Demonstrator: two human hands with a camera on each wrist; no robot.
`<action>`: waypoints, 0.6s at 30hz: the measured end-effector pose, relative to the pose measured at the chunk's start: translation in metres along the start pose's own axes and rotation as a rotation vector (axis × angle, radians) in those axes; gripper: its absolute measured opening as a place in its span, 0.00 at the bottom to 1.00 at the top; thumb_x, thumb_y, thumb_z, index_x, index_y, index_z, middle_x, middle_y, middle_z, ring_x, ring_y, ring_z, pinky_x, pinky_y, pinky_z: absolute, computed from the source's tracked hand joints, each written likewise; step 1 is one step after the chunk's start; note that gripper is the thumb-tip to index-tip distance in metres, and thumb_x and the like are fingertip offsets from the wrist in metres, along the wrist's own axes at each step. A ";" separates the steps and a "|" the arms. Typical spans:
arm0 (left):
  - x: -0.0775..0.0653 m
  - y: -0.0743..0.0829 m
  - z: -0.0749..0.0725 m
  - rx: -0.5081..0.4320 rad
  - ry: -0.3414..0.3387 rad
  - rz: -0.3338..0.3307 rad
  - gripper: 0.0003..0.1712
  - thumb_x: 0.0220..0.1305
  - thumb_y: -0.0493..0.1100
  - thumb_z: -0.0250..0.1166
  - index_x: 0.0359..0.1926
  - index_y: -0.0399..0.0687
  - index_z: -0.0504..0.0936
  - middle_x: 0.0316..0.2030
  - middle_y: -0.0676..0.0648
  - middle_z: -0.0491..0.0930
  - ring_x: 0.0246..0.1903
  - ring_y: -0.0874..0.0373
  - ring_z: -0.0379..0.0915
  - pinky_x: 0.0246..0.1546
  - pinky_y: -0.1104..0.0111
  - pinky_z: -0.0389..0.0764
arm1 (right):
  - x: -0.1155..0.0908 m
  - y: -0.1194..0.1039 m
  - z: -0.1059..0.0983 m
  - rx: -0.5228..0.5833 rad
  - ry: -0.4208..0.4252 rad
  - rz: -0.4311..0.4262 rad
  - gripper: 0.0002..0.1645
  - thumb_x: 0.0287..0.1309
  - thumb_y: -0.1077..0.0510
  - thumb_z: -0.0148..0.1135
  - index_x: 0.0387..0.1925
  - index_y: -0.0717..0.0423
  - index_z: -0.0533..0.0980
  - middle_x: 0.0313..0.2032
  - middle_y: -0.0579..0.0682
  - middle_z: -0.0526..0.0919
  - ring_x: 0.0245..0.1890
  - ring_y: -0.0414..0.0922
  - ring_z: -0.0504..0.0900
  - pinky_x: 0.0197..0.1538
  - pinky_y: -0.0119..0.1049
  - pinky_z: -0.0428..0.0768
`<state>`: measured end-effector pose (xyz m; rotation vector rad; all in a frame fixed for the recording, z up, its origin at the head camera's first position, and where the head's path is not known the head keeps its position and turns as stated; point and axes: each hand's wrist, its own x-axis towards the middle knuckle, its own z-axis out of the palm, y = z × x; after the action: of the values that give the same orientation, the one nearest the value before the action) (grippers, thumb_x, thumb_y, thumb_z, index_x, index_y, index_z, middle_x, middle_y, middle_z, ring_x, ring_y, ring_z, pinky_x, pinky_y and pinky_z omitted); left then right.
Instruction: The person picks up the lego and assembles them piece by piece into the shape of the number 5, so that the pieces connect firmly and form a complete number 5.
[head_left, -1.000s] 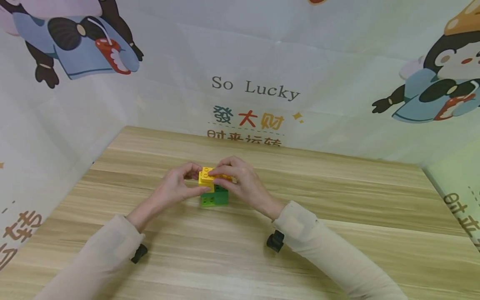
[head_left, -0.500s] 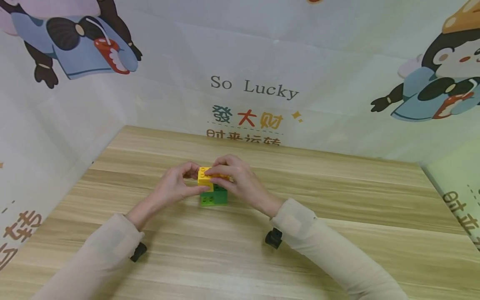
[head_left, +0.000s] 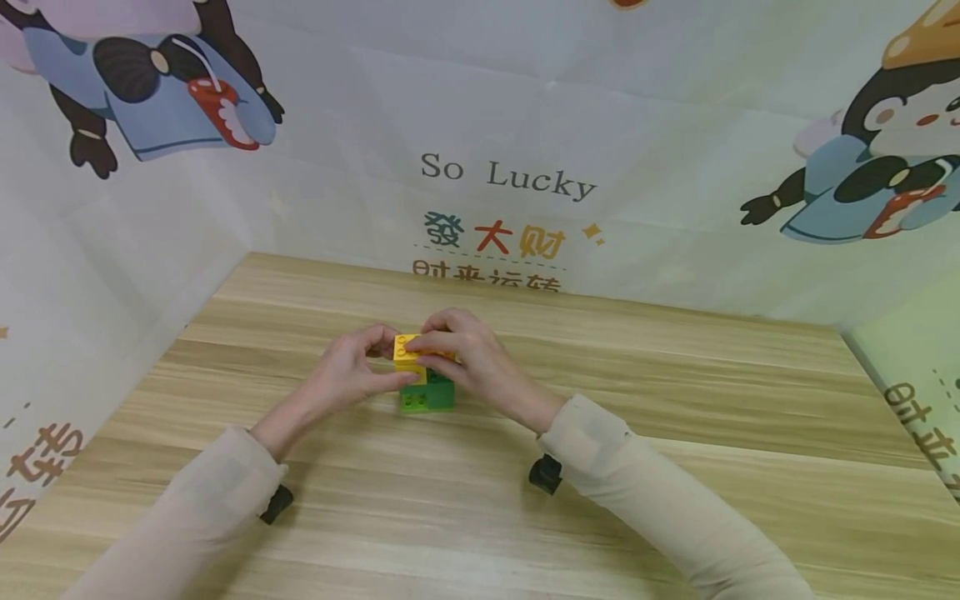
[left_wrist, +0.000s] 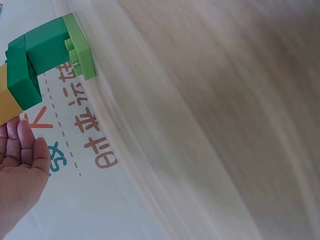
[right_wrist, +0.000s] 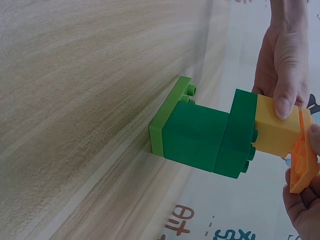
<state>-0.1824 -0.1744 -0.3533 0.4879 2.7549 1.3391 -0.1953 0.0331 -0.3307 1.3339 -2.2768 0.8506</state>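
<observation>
A tower of toy building bricks stands mid-table. Its base is a light green plate (right_wrist: 157,132), topped by a dark green block (right_wrist: 192,135) and a second, flatter dark green brick (right_wrist: 234,135). Above them sits a yellow block (right_wrist: 272,136), which my left hand (head_left: 348,367) holds between thumb and fingers. My right hand (head_left: 483,367) pinches an orange-yellow brick (right_wrist: 303,167) lying across the yellow block's top; its fingers cover much of this brick in the head view. In the left wrist view, the curled fingers (left_wrist: 22,145) are beside the yellow block.
The wooden table (head_left: 465,517) reaches back to a white printed cloth (head_left: 337,192) hung behind and at both sides. Black wrist cameras are strapped under the left sleeve (head_left: 225,483) and the right sleeve (head_left: 637,467).
My right hand has shifted slightly left with the orange-yellow brick, which now covers the studs of the yellow block. The left hand and the green bricks have hardly moved.
</observation>
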 end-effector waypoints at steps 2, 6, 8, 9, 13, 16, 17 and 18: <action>0.000 0.000 0.000 0.002 0.000 0.000 0.22 0.52 0.48 0.72 0.45 0.43 0.77 0.40 0.46 0.81 0.45 0.51 0.75 0.46 0.54 0.75 | 0.001 0.000 0.000 -0.003 -0.002 -0.003 0.10 0.54 0.63 0.66 0.39 0.56 0.84 0.40 0.53 0.79 0.42 0.46 0.75 0.45 0.33 0.76; 0.001 -0.001 0.000 -0.003 -0.006 0.002 0.22 0.52 0.48 0.72 0.45 0.43 0.77 0.40 0.46 0.81 0.44 0.50 0.75 0.45 0.54 0.75 | 0.001 0.000 -0.001 -0.005 -0.013 -0.004 0.10 0.53 0.63 0.66 0.39 0.56 0.84 0.40 0.53 0.80 0.42 0.46 0.75 0.46 0.33 0.77; 0.000 -0.001 0.000 -0.006 -0.008 0.001 0.22 0.51 0.47 0.73 0.45 0.43 0.77 0.39 0.46 0.81 0.45 0.50 0.75 0.46 0.53 0.75 | 0.002 0.000 -0.001 -0.008 -0.022 -0.003 0.10 0.53 0.63 0.66 0.39 0.55 0.84 0.40 0.53 0.80 0.42 0.46 0.75 0.46 0.32 0.77; 0.000 -0.001 0.000 -0.007 -0.009 0.001 0.22 0.51 0.47 0.73 0.45 0.43 0.77 0.39 0.46 0.81 0.45 0.50 0.75 0.47 0.53 0.75 | 0.002 0.000 -0.002 -0.013 -0.026 -0.005 0.10 0.53 0.63 0.66 0.39 0.55 0.84 0.40 0.53 0.80 0.42 0.46 0.75 0.46 0.32 0.77; 0.000 0.000 0.000 -0.011 -0.009 -0.003 0.22 0.51 0.47 0.73 0.45 0.44 0.77 0.39 0.47 0.81 0.44 0.51 0.74 0.46 0.54 0.75 | 0.003 -0.001 -0.003 -0.041 -0.045 -0.018 0.10 0.54 0.63 0.65 0.40 0.55 0.84 0.41 0.52 0.80 0.42 0.46 0.75 0.47 0.31 0.76; 0.000 0.001 0.000 -0.007 -0.006 -0.003 0.21 0.51 0.47 0.73 0.44 0.45 0.77 0.39 0.47 0.81 0.44 0.52 0.74 0.45 0.55 0.75 | 0.004 -0.002 -0.005 -0.063 -0.056 -0.032 0.10 0.55 0.62 0.65 0.40 0.54 0.84 0.41 0.52 0.80 0.43 0.46 0.75 0.49 0.32 0.76; 0.000 0.001 0.000 -0.006 -0.005 -0.003 0.21 0.51 0.47 0.73 0.44 0.45 0.77 0.39 0.47 0.81 0.44 0.52 0.74 0.45 0.55 0.75 | 0.005 -0.002 -0.005 -0.070 -0.060 -0.036 0.10 0.54 0.62 0.65 0.40 0.54 0.84 0.41 0.52 0.80 0.43 0.46 0.75 0.49 0.32 0.76; 0.000 0.001 0.000 -0.004 -0.005 -0.003 0.21 0.51 0.47 0.73 0.44 0.45 0.78 0.38 0.48 0.81 0.44 0.52 0.74 0.45 0.56 0.75 | 0.005 -0.002 -0.005 -0.073 -0.063 -0.038 0.10 0.54 0.62 0.65 0.40 0.54 0.84 0.41 0.52 0.80 0.43 0.46 0.75 0.49 0.32 0.76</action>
<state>-0.1819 -0.1735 -0.3525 0.4862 2.7475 1.3404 -0.1958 0.0328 -0.3233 1.3847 -2.2994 0.7152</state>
